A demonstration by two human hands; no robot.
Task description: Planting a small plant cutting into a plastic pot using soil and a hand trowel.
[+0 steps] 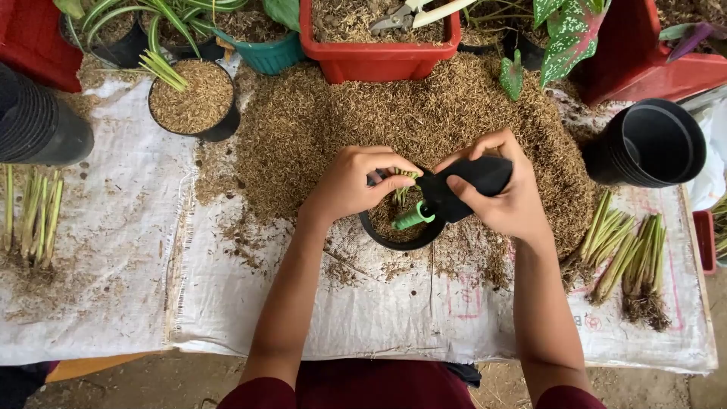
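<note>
1. My left hand (350, 182) pinches a green cutting (404, 184) upright in the small black pot (400, 224), mid-bench.
2. My right hand (506, 198) is clenched around a black scoop (463, 184) tipped over the pot.
3. Risk: pouring too fast may topple the cutting or spill husk (424, 113) onto the white sack (227, 295).

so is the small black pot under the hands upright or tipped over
Upright: the small black pot shows its round open rim facing up, with husk mix and a green cutting inside.
</note>
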